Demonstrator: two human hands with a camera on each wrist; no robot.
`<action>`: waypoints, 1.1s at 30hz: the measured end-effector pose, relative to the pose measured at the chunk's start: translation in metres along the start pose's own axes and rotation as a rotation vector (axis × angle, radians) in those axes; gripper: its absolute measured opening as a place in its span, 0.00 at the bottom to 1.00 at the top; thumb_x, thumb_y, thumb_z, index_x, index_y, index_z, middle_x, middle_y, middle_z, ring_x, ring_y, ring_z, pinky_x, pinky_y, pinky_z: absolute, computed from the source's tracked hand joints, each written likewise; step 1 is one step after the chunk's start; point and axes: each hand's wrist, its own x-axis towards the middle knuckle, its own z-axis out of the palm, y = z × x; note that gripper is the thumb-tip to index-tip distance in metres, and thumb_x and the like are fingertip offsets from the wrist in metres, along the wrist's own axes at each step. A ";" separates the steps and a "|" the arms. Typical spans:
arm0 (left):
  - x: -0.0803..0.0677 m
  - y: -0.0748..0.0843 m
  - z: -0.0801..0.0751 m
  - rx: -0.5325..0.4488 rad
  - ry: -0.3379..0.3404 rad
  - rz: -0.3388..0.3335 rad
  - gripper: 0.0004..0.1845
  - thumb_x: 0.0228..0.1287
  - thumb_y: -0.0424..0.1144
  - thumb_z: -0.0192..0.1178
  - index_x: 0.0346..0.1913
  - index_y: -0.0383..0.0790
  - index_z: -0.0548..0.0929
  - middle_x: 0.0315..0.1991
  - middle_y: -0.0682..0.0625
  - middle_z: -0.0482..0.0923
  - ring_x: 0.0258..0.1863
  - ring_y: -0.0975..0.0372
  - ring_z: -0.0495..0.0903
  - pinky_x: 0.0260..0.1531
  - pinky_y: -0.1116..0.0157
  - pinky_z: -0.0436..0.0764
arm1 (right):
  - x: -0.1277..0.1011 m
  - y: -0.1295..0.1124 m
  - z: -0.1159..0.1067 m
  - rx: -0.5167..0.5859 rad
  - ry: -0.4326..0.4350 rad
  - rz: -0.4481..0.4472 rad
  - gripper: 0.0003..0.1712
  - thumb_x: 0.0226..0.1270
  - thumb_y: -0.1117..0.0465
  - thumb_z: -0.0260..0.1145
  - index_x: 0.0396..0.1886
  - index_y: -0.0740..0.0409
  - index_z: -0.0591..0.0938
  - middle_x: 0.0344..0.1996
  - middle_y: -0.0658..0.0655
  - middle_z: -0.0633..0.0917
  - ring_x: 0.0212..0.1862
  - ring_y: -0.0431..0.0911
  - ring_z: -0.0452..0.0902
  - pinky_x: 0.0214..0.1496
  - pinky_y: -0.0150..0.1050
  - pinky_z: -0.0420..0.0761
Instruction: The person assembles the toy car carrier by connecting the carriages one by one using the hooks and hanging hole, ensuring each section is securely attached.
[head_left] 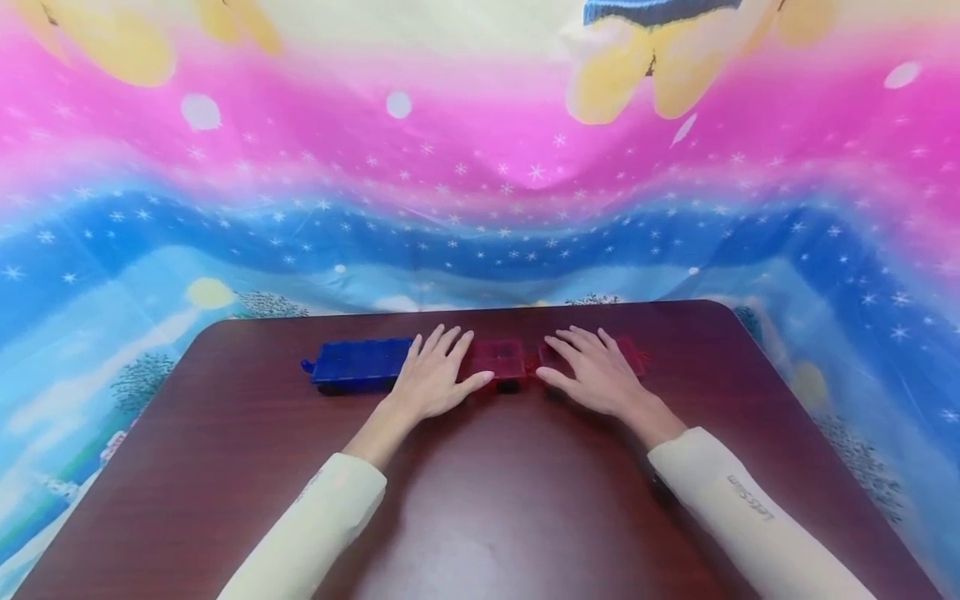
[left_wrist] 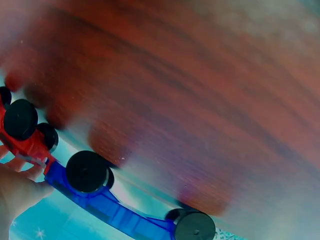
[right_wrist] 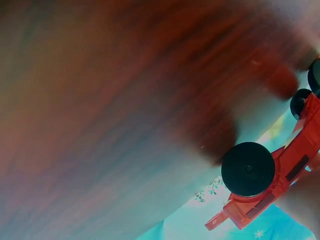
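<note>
Hands (head_left: 433,379) (head_left: 597,377) flat, fingers straight on toy cars (head_left: 497,360), near table's (head_left: 525,500) far edge.

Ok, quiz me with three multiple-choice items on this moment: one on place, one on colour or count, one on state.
1. Where does the blue wagon stand?
A. at the left end of the row
B. between the two hands
C. at the table's near edge

2. How many red wagons are in the row?
A. none
B. two
C. four

3. How do the hands lie?
A. clenched fists
B. lifted high above the table
C. fingers straight, resting on the wagons

Answers:
1 A, it is left of the left hand.
2 B, the middle red wagon and another under the right hand.
3 C, both are flat on the table.
</note>
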 end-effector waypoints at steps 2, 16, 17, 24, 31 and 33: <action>0.001 0.002 0.002 0.008 -0.002 -0.001 0.47 0.56 0.77 0.34 0.73 0.54 0.54 0.73 0.49 0.54 0.74 0.51 0.47 0.70 0.44 0.47 | 0.000 0.000 0.001 -0.009 -0.004 0.001 0.46 0.57 0.22 0.41 0.68 0.42 0.67 0.68 0.53 0.68 0.72 0.53 0.55 0.72 0.61 0.46; 0.014 0.011 0.010 0.042 -0.021 0.020 0.52 0.49 0.82 0.31 0.74 0.56 0.51 0.74 0.50 0.52 0.75 0.52 0.44 0.71 0.45 0.40 | 0.008 0.002 0.006 -0.070 -0.011 -0.003 0.47 0.57 0.21 0.37 0.69 0.41 0.65 0.66 0.53 0.69 0.71 0.52 0.57 0.73 0.61 0.42; 0.015 0.011 0.010 0.043 -0.022 0.019 0.52 0.49 0.82 0.30 0.74 0.56 0.51 0.74 0.50 0.52 0.75 0.52 0.43 0.71 0.45 0.40 | 0.009 0.002 0.006 -0.075 -0.013 -0.002 0.47 0.57 0.21 0.37 0.70 0.41 0.64 0.66 0.53 0.69 0.70 0.52 0.58 0.73 0.61 0.42; 0.020 0.010 0.011 0.076 -0.054 0.024 0.55 0.46 0.85 0.28 0.74 0.56 0.50 0.74 0.49 0.52 0.75 0.52 0.42 0.71 0.45 0.39 | 0.010 0.001 0.008 -0.110 -0.035 0.004 0.47 0.58 0.21 0.33 0.71 0.38 0.60 0.67 0.53 0.68 0.70 0.52 0.58 0.73 0.61 0.43; 0.019 0.010 0.015 0.105 -0.054 0.020 0.56 0.46 0.84 0.28 0.74 0.54 0.48 0.74 0.51 0.53 0.75 0.53 0.43 0.71 0.45 0.40 | 0.010 0.000 0.010 -0.141 -0.050 0.001 0.45 0.59 0.22 0.31 0.72 0.34 0.57 0.66 0.52 0.68 0.70 0.50 0.58 0.72 0.61 0.44; 0.020 0.010 0.016 0.101 -0.050 0.020 0.55 0.46 0.84 0.28 0.74 0.53 0.49 0.74 0.51 0.53 0.75 0.53 0.43 0.71 0.45 0.39 | 0.010 0.001 0.011 -0.145 -0.051 0.004 0.44 0.60 0.22 0.30 0.72 0.34 0.56 0.66 0.52 0.68 0.70 0.50 0.58 0.72 0.61 0.45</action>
